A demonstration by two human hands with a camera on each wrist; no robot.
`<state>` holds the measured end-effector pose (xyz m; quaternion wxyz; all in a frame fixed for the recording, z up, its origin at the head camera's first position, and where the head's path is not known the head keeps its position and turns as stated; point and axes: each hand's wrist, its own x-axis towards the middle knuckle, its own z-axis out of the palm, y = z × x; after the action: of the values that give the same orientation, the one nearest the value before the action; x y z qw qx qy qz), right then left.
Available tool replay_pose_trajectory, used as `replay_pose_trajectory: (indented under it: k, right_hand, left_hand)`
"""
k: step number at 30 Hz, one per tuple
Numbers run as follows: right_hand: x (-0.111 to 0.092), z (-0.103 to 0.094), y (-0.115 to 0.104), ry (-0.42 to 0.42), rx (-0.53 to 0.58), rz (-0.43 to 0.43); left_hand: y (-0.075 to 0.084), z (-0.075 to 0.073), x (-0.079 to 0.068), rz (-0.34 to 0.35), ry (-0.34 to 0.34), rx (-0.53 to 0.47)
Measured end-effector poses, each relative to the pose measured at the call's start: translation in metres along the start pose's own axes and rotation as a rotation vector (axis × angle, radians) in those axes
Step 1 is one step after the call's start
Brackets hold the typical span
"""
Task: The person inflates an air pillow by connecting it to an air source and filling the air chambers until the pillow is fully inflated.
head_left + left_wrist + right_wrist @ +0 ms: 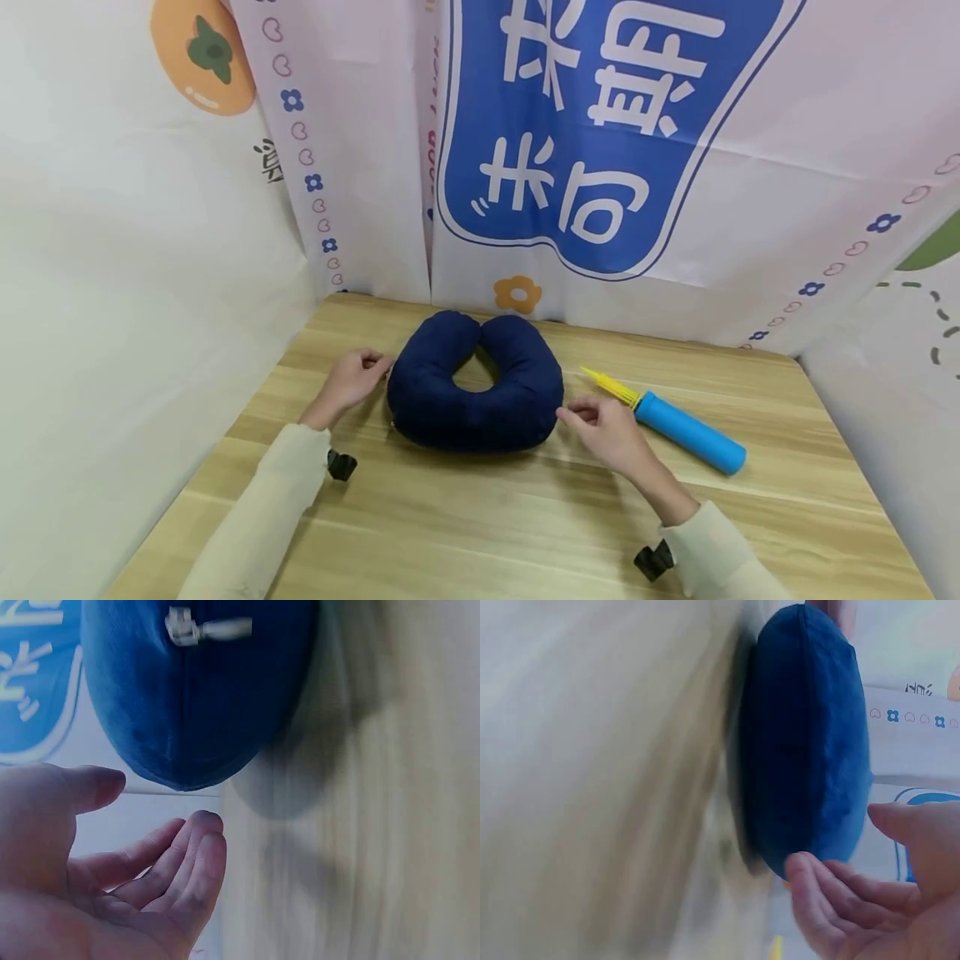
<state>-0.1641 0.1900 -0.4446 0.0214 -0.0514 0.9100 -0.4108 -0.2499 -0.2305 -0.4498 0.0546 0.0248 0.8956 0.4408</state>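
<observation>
A dark blue U-shaped neck pillow lies on the wooden table, its two ends toward the back wall. Beside its left side is my left hand; the left wrist view shows thumb and loosely bent fingers apart from the fabric, with nothing between them. A metal zipper pull hangs from the pillow's seam there. My right hand is at the pillow's right side, fingertips right at its edge. In the right wrist view its thumb and relaxed fingers are spread apart near the pillow's rounded side.
A blue hand pump with a yellow nozzle lies on the table just beyond my right hand. White printed sheets hang behind the table and at both sides. Black wrist mounts stick out beneath both sleeves.
</observation>
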Motion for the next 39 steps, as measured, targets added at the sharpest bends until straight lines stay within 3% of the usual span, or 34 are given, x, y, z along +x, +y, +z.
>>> replay_pose_trajectory:
  k: [5, 11, 17, 23, 27, 31, 36, 39]
  right_hand:
    - [-0.001, 0.023, 0.002, -0.095, 0.150, 0.105]
    - [0.006, 0.028, 0.000, -0.111, 0.203, 0.142]
    - [0.025, 0.012, -0.003, -0.081, 0.181, 0.136]
    - [0.045, 0.000, -0.002, -0.049, 0.274, 0.169]
    - [0.053, -0.001, 0.004, -0.035, 0.277, 0.183]
    - [0.052, -0.002, 0.010, -0.053, 0.241, 0.189]
    - [0.042, -0.009, 0.012, -0.091, 0.132, 0.148]
    - [0.030, -0.012, 0.008, -0.146, 0.076, 0.117]
  left_hand:
    - [-0.003, 0.003, 0.010, -0.105, -0.047, -0.077]
    - [0.000, 0.005, 0.002, -0.095, -0.073, -0.169]
    - [0.009, 0.000, -0.025, -0.054, -0.115, -0.243]
    - [0.017, 0.007, -0.061, 0.012, -0.212, -0.183]
    - [0.017, 0.017, -0.074, 0.028, -0.276, -0.131]
    - [0.013, 0.006, -0.069, 0.011, -0.308, -0.128]
    - [0.003, -0.024, -0.044, -0.038, -0.178, -0.115]
    - [-0.003, -0.035, -0.025, -0.055, -0.116, -0.134]
